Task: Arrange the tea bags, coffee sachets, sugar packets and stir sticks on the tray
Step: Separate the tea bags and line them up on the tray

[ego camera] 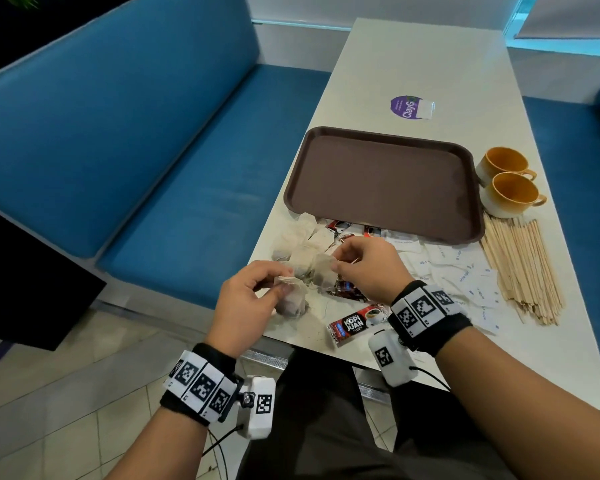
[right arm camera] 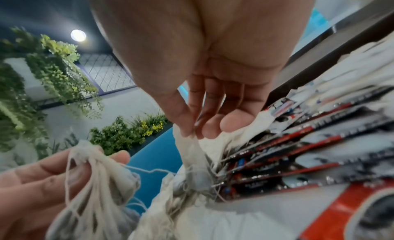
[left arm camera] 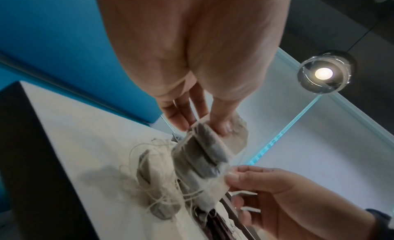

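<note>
My left hand (ego camera: 281,284) pinches a small bunch of tea bags (ego camera: 291,301) just above the table's near left corner. Beside it, my right hand (ego camera: 337,264) pinches the top of another tea bag (ego camera: 321,271) tangled in strings with the pile (ego camera: 302,240). In the left wrist view the held tea bags (left arm camera: 200,154) stretch between both hands. The right wrist view shows my fingers (right arm camera: 187,130) on the bag's top. The brown tray (ego camera: 385,181) lies bare beyond. Coffee sachets (ego camera: 357,323), white sugar packets (ego camera: 465,275) and wooden stir sticks (ego camera: 523,271) lie on the table.
Two yellow cups (ego camera: 510,181) stand right of the tray. A purple sticker (ego camera: 407,106) lies further back on the white table (ego camera: 413,64). A blue bench (ego camera: 136,133) runs along the left, and the table edge is close to my left hand.
</note>
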`<state>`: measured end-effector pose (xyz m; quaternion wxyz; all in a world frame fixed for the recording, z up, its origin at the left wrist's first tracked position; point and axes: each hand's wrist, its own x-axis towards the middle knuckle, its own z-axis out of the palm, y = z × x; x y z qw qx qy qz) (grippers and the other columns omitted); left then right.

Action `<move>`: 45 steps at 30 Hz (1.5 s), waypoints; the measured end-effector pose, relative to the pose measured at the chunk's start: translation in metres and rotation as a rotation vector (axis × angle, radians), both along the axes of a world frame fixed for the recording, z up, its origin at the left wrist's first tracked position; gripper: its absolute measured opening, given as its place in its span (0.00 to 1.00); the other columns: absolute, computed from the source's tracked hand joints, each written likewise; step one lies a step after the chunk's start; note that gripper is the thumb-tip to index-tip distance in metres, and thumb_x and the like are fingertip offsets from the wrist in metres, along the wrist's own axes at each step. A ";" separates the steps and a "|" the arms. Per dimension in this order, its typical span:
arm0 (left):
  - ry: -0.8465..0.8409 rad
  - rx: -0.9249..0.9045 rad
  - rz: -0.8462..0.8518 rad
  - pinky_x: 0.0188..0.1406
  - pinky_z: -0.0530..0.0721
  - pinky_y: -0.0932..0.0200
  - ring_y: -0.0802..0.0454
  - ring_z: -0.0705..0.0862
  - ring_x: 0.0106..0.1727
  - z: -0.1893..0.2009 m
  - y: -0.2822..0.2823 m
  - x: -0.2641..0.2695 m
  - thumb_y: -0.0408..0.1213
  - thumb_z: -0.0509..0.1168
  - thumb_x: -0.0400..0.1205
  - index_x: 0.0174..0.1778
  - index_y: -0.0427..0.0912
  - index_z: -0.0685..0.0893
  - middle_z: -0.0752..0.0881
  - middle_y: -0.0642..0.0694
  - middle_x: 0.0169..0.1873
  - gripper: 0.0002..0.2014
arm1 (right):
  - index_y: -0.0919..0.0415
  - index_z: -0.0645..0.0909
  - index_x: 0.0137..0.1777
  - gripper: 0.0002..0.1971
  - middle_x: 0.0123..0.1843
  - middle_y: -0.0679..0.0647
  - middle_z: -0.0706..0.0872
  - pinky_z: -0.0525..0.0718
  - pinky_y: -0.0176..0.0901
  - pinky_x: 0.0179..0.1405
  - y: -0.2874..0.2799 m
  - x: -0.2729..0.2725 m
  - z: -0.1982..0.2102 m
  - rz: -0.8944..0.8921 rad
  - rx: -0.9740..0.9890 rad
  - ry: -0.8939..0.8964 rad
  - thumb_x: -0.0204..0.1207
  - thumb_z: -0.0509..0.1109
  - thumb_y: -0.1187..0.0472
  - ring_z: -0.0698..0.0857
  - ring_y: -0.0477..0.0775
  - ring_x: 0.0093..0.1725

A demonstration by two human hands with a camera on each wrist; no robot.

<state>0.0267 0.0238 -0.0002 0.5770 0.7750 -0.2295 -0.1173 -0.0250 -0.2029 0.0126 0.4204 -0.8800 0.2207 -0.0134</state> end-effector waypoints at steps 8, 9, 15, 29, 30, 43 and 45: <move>-0.220 0.018 -0.183 0.67 0.76 0.73 0.57 0.78 0.76 0.012 -0.025 -0.008 0.23 0.75 0.78 0.44 0.43 0.90 0.81 0.56 0.75 0.09 | 0.51 0.91 0.45 0.02 0.40 0.45 0.92 0.88 0.40 0.44 0.002 -0.014 0.032 0.170 0.079 -0.129 0.76 0.81 0.55 0.89 0.44 0.40; -0.213 -0.002 -0.189 0.61 0.79 0.76 0.56 0.81 0.73 0.014 -0.027 -0.009 0.23 0.75 0.78 0.44 0.42 0.90 0.83 0.55 0.72 0.09 | 0.52 0.91 0.46 0.03 0.40 0.46 0.93 0.87 0.38 0.43 0.003 -0.016 0.035 0.198 0.099 -0.144 0.76 0.81 0.55 0.89 0.43 0.39; -0.165 -0.046 -0.112 0.56 0.85 0.63 0.52 0.90 0.55 0.009 -0.029 -0.008 0.22 0.73 0.79 0.47 0.45 0.91 0.92 0.56 0.50 0.12 | 0.53 0.92 0.47 0.01 0.40 0.45 0.93 0.84 0.31 0.40 0.008 -0.014 0.038 0.246 0.167 -0.180 0.77 0.80 0.59 0.87 0.37 0.37; 0.129 -0.146 0.170 0.49 0.86 0.64 0.57 0.88 0.43 -0.002 -0.040 0.008 0.28 0.76 0.79 0.47 0.50 0.91 0.91 0.50 0.39 0.10 | 0.49 0.78 0.53 0.16 0.47 0.49 0.88 0.89 0.54 0.47 0.010 -0.023 0.011 0.159 0.138 0.055 0.72 0.79 0.63 0.83 0.47 0.36; 0.129 -0.154 0.189 0.50 0.85 0.63 0.57 0.87 0.43 -0.002 -0.040 0.009 0.28 0.76 0.79 0.46 0.50 0.91 0.90 0.52 0.38 0.10 | 0.50 0.79 0.52 0.16 0.46 0.48 0.88 0.87 0.51 0.47 0.013 -0.024 0.011 0.182 0.099 0.066 0.71 0.82 0.59 0.83 0.47 0.38; 0.082 -0.093 0.157 0.46 0.91 0.50 0.51 0.90 0.42 -0.003 -0.004 0.015 0.29 0.75 0.80 0.51 0.46 0.89 0.91 0.50 0.42 0.08 | 0.50 0.84 0.42 0.05 0.36 0.42 0.85 0.75 0.31 0.35 0.014 -0.023 0.003 0.188 -0.026 0.044 0.76 0.78 0.60 0.81 0.40 0.36; 0.114 -0.098 0.128 0.41 0.93 0.44 0.46 0.90 0.40 -0.004 -0.001 0.015 0.30 0.73 0.82 0.51 0.46 0.87 0.89 0.46 0.43 0.07 | 0.51 0.85 0.40 0.06 0.34 0.41 0.85 0.77 0.31 0.35 0.006 -0.026 0.011 0.127 -0.013 -0.021 0.75 0.77 0.62 0.81 0.39 0.35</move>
